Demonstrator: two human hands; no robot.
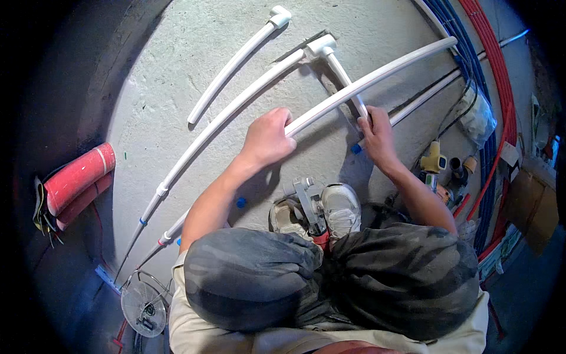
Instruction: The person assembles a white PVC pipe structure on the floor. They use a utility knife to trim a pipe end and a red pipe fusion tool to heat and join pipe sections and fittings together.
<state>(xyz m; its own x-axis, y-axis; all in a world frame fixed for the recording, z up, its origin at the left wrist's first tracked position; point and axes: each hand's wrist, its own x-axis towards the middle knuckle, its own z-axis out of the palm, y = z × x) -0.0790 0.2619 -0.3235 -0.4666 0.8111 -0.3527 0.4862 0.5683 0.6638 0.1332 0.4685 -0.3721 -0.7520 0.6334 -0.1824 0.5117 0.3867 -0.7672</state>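
My left hand (270,137) is closed around the lower end of a long white plastic pipe (396,64), which slants up to the far right. That pipe crosses over a short white branch pipe (338,69). My right hand (379,138) grips the branch pipe near its lower end. At its far end the branch meets a white tee fitting (321,46), from which another long white pipe (227,112) runs down to the left. Between my shoes stands a grey metal tool (308,203) with a red lower part; its exact kind is unclear.
A white pipe with an elbow (239,62) lies at the far left. Red rolls (81,179) and a fan (143,310) are on the left. At right are blue pipes (480,76), red pipes (498,65), a yellow tool (434,158), a plastic bag (479,118) and cardboard (533,203).
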